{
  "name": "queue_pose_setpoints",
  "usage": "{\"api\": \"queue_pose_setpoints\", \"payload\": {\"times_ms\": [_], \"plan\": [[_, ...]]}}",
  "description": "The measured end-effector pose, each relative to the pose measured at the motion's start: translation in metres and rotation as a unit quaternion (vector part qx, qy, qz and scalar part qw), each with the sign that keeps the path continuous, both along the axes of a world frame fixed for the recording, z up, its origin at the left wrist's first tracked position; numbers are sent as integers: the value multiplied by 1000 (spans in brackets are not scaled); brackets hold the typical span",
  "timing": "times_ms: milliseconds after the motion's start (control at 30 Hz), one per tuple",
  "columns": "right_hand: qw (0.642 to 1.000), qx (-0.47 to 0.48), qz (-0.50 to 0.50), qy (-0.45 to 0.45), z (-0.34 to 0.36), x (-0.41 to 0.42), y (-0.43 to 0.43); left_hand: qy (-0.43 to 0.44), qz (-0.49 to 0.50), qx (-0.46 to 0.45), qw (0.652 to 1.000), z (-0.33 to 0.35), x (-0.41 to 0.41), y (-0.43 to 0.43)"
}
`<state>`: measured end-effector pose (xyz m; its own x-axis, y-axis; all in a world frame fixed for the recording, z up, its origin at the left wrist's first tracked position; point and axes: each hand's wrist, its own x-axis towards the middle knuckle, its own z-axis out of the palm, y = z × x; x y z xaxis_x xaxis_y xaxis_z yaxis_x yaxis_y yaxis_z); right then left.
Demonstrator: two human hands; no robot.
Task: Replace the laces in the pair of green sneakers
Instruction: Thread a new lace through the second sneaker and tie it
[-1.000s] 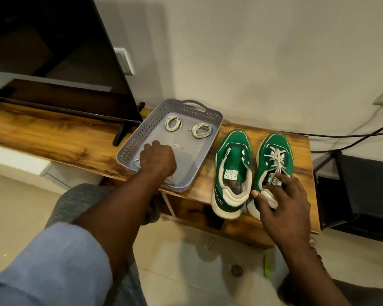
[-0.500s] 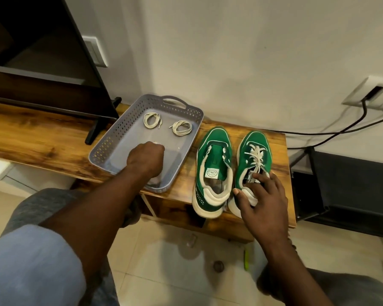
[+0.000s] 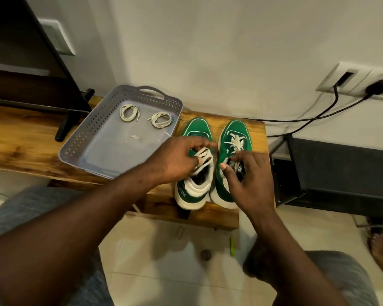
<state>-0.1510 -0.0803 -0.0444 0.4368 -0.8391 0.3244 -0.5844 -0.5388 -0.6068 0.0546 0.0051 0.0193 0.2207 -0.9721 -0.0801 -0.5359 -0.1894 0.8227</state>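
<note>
On the brown wooden bench top (image 3: 27, 142) a grey perforated plastic tray (image 3: 80, 138) sits left of two green sneakers: the left sneaker (image 3: 197, 129) just beside the tray, the right sneaker (image 3: 236, 131) beside that, toes to the wall (image 3: 208, 51). Two coiled white laces (image 3: 128, 112) lie in the tray's far end. The left hand (image 3: 175, 161), holding a loose white lace (image 3: 202, 154), is over the left sneaker; the right hand (image 3: 250, 182) is over the right.
</note>
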Motion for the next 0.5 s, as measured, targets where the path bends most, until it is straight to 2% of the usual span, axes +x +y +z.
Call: {"api": "queue_pose_setpoints", "payload": {"times_ms": [133, 267, 367, 500], "plan": [[997, 11, 75, 1, 10, 8, -19, 73, -19, -8, 997, 1, -6, -20], [983, 45, 164, -70, 15, 21, -35, 85, 3, -34, 996, -7, -8, -40], [977, 63, 157, -131, 13, 22, -42, 146, 51, -46, 987, -6, -6, -52], [950, 177, 107, -236, 14, 14, -52, 292, 106, -50, 949, -5, 7, -65]]}}
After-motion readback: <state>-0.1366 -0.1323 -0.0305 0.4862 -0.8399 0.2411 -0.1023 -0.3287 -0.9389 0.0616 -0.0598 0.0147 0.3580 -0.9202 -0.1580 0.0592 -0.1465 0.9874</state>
